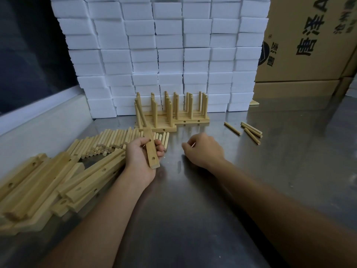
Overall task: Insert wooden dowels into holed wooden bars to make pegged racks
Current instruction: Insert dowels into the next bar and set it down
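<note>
Steel counter (193, 200), reflective and smooth; behind it a wall of stacked white foam blocks (170, 55), cardboard cartons (309, 45) at right, dark window pane (29, 55) at left

Head view (only view):
- Left hand (142, 157), grip clenched around a holed wooden bar (151, 149); bar held tilted, near end free above the counter, two holes visible on its upper face
- Right hand (202, 149), fingers curled just above the counter beside the left hand; a thin pale sliver shows at the fingertips, too small to identify, so cannot tell if this grip holds anything
- Loose dowels (108, 142) lie in a row just behind the left hand; a few stray dowels (251, 131) well apart to the right
- Pile of unfilled bars (48, 180) at left, overlapping
- Finished pegged racks (173, 113) stand against the foam, pegs upright

Handling judgement: bar looks light, stiff, square-edged, not fragile; mid-length hold leaves the holes exposed. Dowels light, smooth, round, likely to roll on steel; best pinched near one end so the other end can be steered into a hole. Fit probably snug, so axial push needed
</note>
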